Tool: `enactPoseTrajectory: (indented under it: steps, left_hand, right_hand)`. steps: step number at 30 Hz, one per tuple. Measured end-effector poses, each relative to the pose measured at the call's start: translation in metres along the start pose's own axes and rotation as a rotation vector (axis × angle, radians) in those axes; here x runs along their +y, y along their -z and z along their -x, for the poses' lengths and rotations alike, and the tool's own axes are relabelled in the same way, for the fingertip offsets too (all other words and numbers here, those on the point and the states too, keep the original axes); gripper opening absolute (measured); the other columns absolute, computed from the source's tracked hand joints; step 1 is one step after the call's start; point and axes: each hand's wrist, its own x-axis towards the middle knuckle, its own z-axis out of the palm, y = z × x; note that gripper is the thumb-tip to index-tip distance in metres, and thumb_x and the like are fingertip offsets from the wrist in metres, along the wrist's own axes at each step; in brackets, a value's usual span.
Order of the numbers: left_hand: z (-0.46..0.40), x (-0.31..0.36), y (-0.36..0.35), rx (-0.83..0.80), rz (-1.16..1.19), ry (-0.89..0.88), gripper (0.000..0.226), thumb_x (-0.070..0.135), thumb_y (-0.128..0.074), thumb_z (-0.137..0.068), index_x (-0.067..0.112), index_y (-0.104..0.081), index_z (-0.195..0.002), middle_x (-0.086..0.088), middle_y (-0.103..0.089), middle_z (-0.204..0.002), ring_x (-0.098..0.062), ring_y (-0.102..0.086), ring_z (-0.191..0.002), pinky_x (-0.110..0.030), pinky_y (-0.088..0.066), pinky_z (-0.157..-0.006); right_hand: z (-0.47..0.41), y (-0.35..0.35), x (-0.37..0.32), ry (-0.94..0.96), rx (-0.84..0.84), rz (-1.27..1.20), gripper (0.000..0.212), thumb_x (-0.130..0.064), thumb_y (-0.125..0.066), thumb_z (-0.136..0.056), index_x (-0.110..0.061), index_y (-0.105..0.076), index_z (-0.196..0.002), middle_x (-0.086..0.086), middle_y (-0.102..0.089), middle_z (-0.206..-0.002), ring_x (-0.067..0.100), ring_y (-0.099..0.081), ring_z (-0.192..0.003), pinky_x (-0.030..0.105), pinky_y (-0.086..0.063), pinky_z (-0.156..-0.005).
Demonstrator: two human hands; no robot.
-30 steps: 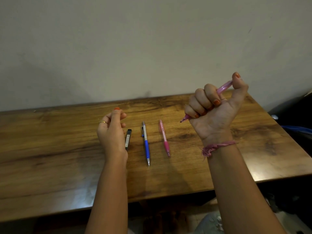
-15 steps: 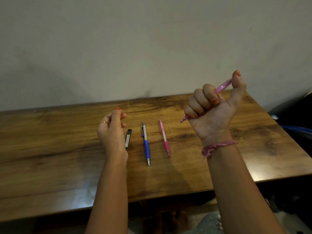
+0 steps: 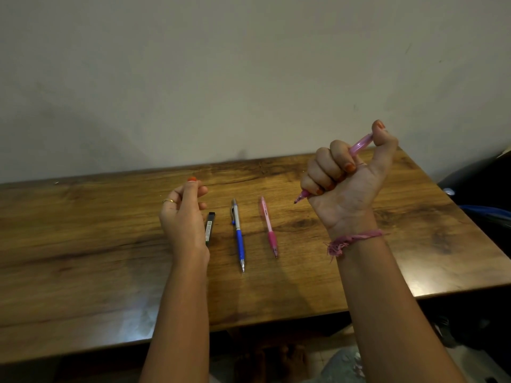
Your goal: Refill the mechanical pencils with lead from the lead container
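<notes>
Right hand [image 3: 343,178] raised over the desk's [image 3: 83,258] far right part, fist wrapped round a translucent pink mechanical pencil [image 3: 359,143], thumb on its cap end. Left hand [image 3: 184,214] hovers, fingers loosely curled, holding nothing visible. Black lead container [image 3: 210,229], blue pencil [image 3: 238,234] and second pink pencil [image 3: 268,226] lie mid-desk. No refill visibly completed; probably early.

Both forearms are bare, without sleeves. A frayed pink thread bracelet [image 3: 351,240] circles the right wrist below the grip; a thin gold ring [image 3: 168,201] sits on a left finger, nails painted orange.
</notes>
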Motion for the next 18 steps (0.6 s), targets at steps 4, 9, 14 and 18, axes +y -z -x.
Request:
enactPoseTrajectory:
  steps: [4,9,14,18]
  left_hand:
    - [0.0,0.0,-0.001,0.004,0.0,0.001,0.008,0.035,-0.062,-0.088,0.029,-0.067,-0.084,0.017,-0.071,-0.075,0.008,-0.055,-0.057,-0.012,-0.043,-0.05]
    - [0.0,0.0,0.0,-0.001,0.006,-0.002,0.009,0.035,-0.062,-0.088,0.029,-0.066,-0.082,0.017,-0.071,-0.074,0.008,-0.054,-0.056,-0.011,-0.043,-0.049]
    - [0.0,0.001,0.0,0.001,0.0,-0.001,0.009,0.035,-0.061,-0.088,0.029,-0.066,-0.084,0.017,-0.071,-0.075,0.008,-0.054,-0.056,-0.011,-0.043,-0.048]
    - [0.001,0.002,0.0,0.003,0.01,0.0,0.009,0.034,-0.062,-0.089,0.029,-0.067,-0.083,0.016,-0.07,-0.075,0.007,-0.054,-0.057,-0.012,-0.043,-0.049]
  right_hand:
    - [-0.002,0.001,0.001,-0.023,0.022,-0.01,0.064,-0.07,-0.033,-0.087,-0.021,-0.033,-0.046,-0.008,-0.021,-0.044,0.009,-0.013,-0.04,0.025,-0.01,-0.04]
    - [-0.007,0.003,0.005,-0.052,0.093,0.033,0.057,-0.07,-0.036,-0.09,-0.021,-0.049,-0.064,-0.008,-0.028,-0.05,0.006,-0.02,-0.041,0.022,-0.017,-0.038]
    - [-0.013,0.003,0.009,-0.058,0.205,0.018,0.029,-0.046,-0.043,-0.1,-0.019,-0.045,-0.09,-0.006,-0.039,-0.06,0.004,-0.027,-0.044,0.018,-0.022,-0.037]
    - [-0.013,0.001,0.011,-0.068,0.243,0.026,0.01,-0.023,-0.042,-0.103,-0.015,-0.046,-0.099,-0.003,-0.049,-0.067,0.006,-0.037,-0.048,0.018,-0.033,-0.042]
